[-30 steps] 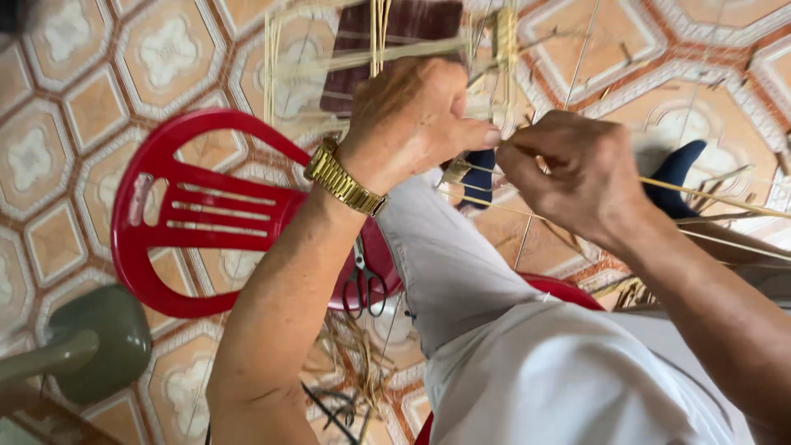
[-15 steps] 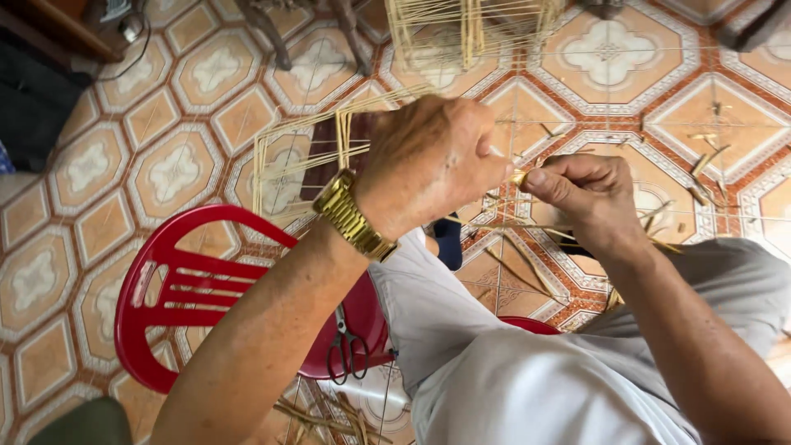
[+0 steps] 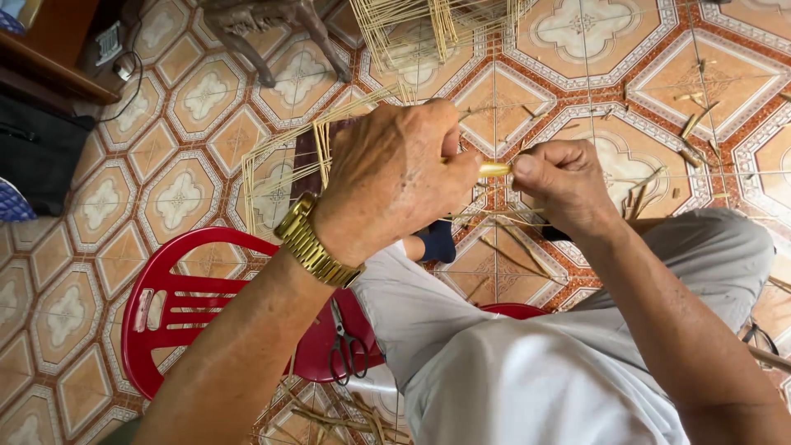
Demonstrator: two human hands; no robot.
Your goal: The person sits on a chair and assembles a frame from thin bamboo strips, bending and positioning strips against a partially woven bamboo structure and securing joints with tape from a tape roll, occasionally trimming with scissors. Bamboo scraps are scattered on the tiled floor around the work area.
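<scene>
My left hand (image 3: pixel 395 177), with a gold watch (image 3: pixel 311 243) on the wrist, is closed around a thin bamboo stick frame (image 3: pixel 284 165) whose slats fan out to the left. My right hand (image 3: pixel 564 185) pinches a short yellowish bamboo piece (image 3: pixel 494 170) between thumb and forefinger, right against the left hand's fingers. Both hands are raised above my knees in light grey trousers (image 3: pixel 511 363). A thin stick (image 3: pixel 709 175) runs off to the right from the right hand.
A red plastic stool (image 3: pixel 177 309) stands at lower left with scissors (image 3: pixel 346 350) on it. A second bamboo frame (image 3: pixel 428 29) sits on the patterned tiled floor (image 3: pixel 189 198) at top. Bamboo scraps (image 3: pixel 692 124) lie at right. Dark wooden furniture (image 3: pixel 49 49) is at upper left.
The view has tilted down and to the left, showing more floor and the stool. The hands stay together on the frame, the right fingers now pinching the short piece closer to the left hand.
</scene>
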